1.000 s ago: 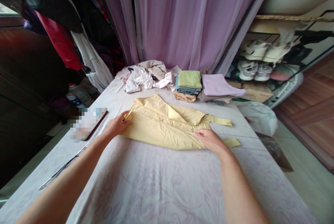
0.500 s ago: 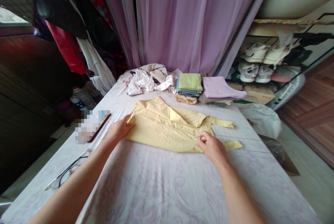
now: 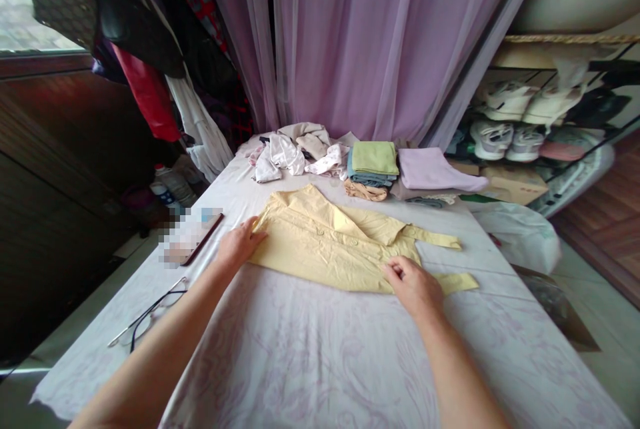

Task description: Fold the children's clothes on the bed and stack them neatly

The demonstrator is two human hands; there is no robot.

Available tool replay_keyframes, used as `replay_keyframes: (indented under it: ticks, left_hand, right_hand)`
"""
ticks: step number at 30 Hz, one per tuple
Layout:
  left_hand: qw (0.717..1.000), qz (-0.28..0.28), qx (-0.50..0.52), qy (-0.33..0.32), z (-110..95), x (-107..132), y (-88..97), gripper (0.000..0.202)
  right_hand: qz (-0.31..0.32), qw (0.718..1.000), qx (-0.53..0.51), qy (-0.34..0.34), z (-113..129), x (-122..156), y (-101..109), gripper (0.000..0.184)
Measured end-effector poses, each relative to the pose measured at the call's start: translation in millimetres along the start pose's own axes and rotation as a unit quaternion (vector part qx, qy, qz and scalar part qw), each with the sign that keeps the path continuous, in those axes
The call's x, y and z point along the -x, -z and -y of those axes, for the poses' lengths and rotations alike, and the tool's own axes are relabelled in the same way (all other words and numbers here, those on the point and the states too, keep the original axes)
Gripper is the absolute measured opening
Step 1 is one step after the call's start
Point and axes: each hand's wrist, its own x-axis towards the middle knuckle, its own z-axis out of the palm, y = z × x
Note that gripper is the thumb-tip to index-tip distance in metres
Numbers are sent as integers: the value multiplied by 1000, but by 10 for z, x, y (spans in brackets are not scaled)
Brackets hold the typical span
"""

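A pale yellow buttoned shirt (image 3: 310,256) lies partly folded across the middle of the cloth-covered surface, its collar side facing away from me and its cuffs pointing right. At the shirt's left end, my left hand (image 3: 241,241) has its fingers closed on the edge of the fabric. My right hand (image 3: 416,284) is closed in a pinch on the front of the shirt near its lower right edge. Creases run through the cloth between the two hands.
Behind the shirt are a crumpled clothes pile (image 3: 295,152), a stack of folded clothes topped by a green piece (image 3: 375,157), and a lilac garment (image 3: 433,169). A phone (image 3: 193,236) and eyeglasses (image 3: 147,312) lie left. Shoes (image 3: 507,139) sit on a rack at right.
The whole view has shifted slightly, so things appear further right. Both hands remain at the same places on the shirt, which has hardly changed shape.
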Motion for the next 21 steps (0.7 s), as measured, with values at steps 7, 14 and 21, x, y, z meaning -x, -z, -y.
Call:
replay_keyframes:
  ticks: [7,14,21]
  left_hand:
    - [977,-82,56,-190,-259,78,-134,41]
    - [972,3,32,-233,-637,50,-424,59]
    - [977,-20,17,-213,-315,-74,-383,61]
  right_hand:
    - [-113,984,-30,134,269,-18,26,39]
    - [52,965,83,242,584,101,-262,51]
    - [65,968,155,186,324,157,-305,54]
